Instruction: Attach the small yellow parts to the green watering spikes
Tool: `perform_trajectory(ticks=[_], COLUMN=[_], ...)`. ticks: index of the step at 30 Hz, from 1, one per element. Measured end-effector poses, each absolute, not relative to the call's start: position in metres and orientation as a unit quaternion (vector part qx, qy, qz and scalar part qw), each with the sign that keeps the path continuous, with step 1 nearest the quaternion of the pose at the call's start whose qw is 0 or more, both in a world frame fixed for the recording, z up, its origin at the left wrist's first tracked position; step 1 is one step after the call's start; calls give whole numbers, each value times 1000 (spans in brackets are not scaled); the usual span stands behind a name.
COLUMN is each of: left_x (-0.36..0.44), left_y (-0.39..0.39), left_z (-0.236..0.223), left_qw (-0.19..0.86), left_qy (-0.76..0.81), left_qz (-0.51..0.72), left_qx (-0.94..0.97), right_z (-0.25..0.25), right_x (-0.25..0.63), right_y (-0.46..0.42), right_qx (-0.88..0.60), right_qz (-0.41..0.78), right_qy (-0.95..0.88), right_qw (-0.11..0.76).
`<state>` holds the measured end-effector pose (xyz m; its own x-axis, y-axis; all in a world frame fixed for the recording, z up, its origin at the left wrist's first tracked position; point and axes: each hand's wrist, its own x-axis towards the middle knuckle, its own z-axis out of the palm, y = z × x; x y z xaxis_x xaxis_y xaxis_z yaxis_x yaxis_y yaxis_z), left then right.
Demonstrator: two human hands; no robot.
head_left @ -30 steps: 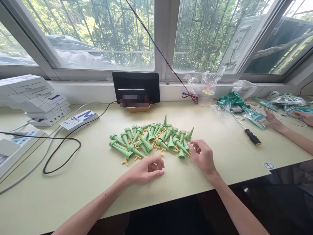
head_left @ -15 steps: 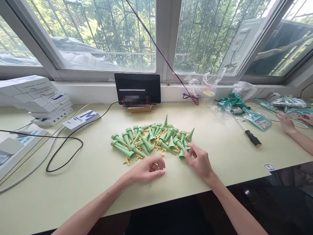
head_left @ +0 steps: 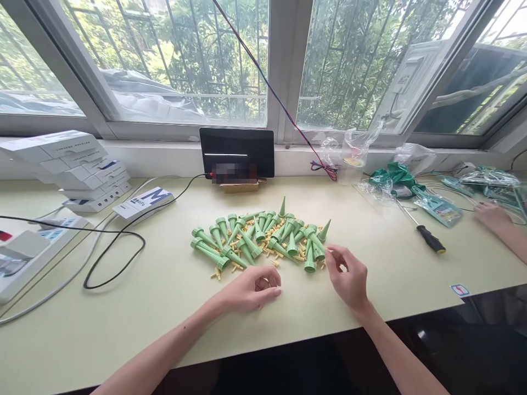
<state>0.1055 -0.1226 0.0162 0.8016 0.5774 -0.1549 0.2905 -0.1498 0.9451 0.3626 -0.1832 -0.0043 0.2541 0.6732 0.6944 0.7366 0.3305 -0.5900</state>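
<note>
A pile of green plastic spikes (head_left: 248, 241) with ridged caps lies on the table, mixed with small yellow T-shaped fittings (head_left: 216, 273). My left hand (head_left: 256, 288) rests on the tabletop just in front of the pile. Its fingers are loosely curled, the thumb stands apart from them, and no object shows in it. At the pile's right edge is my right hand (head_left: 348, 277), thumb and forefinger brought together in a pinch beside a spike's cap. Whatever may lie between those fingertips is too small or hidden to make out.
A tablet (head_left: 236, 156) leans by the window. White boxes (head_left: 94, 164), a power strip (head_left: 49, 247) and a looped black cable (head_left: 142, 241) are at left. A screwdriver (head_left: 430, 238) and green packages (head_left: 440, 208) lie at right, near another person's hand (head_left: 494, 216).
My right hand has drawn back to the right from the spikes, its fingers more curled. My left hand keeps its pose. The whole view has shifted slightly.
</note>
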Motion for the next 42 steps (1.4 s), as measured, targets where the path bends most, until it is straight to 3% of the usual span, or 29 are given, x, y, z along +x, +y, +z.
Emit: perform_trajectory(ticks=[4,10,18,42], left_x=[107,105,102,101], left_y=[-121,-119,-117,-111], left_z=[16,13,16,15], left_qw=[662,754,735,699], left_qy=[292,232,239,270], left_qz=[133,265,320,378], left_qx=[677,555,547,543], right_z=[5,-4,-20,-16], right_x=[341,299,294,294], right_y=[-183,-174,-176,-174], right_qx=[-512,-339,-369,-351], right_qz=[-53,-28,38,28], right_qy=[-637,-763,-770,-773], right_qw=[574,550,519,528])
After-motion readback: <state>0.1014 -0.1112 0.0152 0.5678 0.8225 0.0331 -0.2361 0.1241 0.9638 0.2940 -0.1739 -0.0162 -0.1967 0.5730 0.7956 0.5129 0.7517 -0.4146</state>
